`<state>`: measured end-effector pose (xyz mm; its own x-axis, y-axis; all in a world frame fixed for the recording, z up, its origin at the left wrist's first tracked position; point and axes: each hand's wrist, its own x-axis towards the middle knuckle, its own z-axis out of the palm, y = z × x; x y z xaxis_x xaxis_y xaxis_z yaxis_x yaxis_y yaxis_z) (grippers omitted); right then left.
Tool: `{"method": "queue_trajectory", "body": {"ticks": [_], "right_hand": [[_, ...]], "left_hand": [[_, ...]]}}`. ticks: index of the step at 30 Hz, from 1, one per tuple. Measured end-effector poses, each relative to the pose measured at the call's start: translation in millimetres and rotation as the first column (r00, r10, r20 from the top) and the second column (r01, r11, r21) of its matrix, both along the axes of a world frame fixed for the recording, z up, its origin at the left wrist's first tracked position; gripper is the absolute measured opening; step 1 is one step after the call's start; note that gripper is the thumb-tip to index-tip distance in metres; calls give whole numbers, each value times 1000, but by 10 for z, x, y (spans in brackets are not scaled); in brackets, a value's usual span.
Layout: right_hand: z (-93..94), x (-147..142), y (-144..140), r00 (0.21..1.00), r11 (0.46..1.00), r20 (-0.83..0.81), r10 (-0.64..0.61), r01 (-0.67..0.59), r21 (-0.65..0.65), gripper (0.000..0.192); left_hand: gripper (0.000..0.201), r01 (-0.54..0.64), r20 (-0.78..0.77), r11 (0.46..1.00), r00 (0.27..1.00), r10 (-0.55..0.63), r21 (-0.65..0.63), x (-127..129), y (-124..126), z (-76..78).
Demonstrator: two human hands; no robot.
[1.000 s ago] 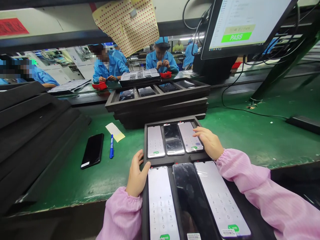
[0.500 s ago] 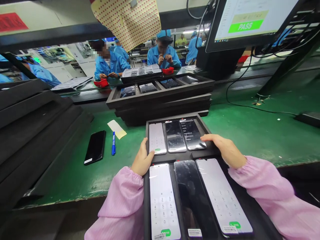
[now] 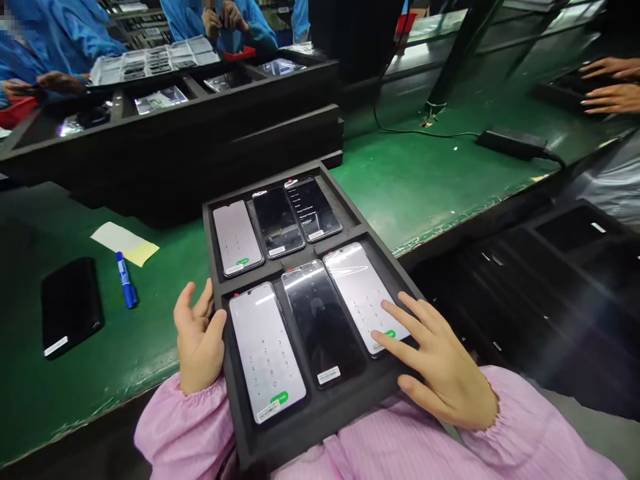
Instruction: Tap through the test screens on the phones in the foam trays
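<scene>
A thin phone with a white number screen is partly hidden by the right hand, fingers spread apart, near the right edge of a flat black foam tray. The tray's left edge is met by the left hand, fingers apart. The tray is set across the near edge of the shiny green table. Beyond the tray's far edge, stacked black foam trays are seen.

In the tray, the near-left phone shows keypad digits 0 to 9, the near-right phone 1 to 5; the far-right phone's text is too small.
</scene>
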<state>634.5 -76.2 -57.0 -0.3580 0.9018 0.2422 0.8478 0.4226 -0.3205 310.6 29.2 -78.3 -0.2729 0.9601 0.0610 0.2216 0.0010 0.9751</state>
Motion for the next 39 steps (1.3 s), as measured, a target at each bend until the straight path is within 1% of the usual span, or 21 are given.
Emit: {"method": "queue_trajectory", "body": {"ticks": [2,3,5,7,8,9,10,12,14,15,17,20,22,26,31,35,37,39], "right_hand": [[8,-16,42,997,998,74,1,-5,55,43],[18,-8,54,997,996,77,-11,4,88,43],[35,27,54,995,986,34,-89,83,146,46],[41,52,37,983,969,-6,-183,182,165,45],[41,50,28,977,963,-14,-212,211,167,45],[40,36,22,977,964,-17,-212,212,162,45],[41,11,21,983,970,-20,-185,186,155,47],[46,-56,31,995,984,-17,-96,97,146,52],[57,-107,52,1000,993,18,-21,18,116,52],[62,-114,63,1000,994,29,-7,4,106,49],[71,-87,81,999,990,10,-50,48,131,45],[76,10,96,983,966,-24,-184,185,179,41],[80,54,103,977,962,-29,-210,212,173,39],[99,18,133,989,978,-71,-130,140,155,45],[112,-122,187,994,990,1,-107,106,96,38],[106,-178,195,1000,998,17,-6,5,61,41],[99,-158,188,1000,997,-4,-4,5,76,39],[90,-103,175,996,988,-72,-53,63,139,39]], "left_hand": [[62,-13,-6,1000,1000,13,4,37,-1,43],[62,-18,-10,1000,1000,18,3,49,2,60],[62,-33,-12,999,999,33,0,62,8,77],[61,-50,-15,999,999,50,-3,60,12,77],[61,-56,-17,998,998,56,0,55,13,73],[61,-61,-20,998,998,61,7,50,13,67],[61,-65,-23,998,998,66,15,43,13,60],[61,-67,-26,997,997,68,30,34,11,49],[60,-66,-25,997,997,67,37,29,12,41],[59,-63,-23,997,998,64,37,28,13,38],[58,-61,-21,997,998,62,39,28,16,32],[58,-58,-18,997,998,59,42,22,19,18],[58,-55,-11,997,998,56,47,15,18,7],[57,-54,-2,997,999,54,54,0,21,-7],[57,-50,-17,997,999,51,55,2,22,-12],[55,-52,-40,997,998,55,53,-9,17,-26],[54,-46,-39,997,998,48,54,-24,16,-39],[53,-41,-36,998,998,43,52,-39,15,-51]]}}
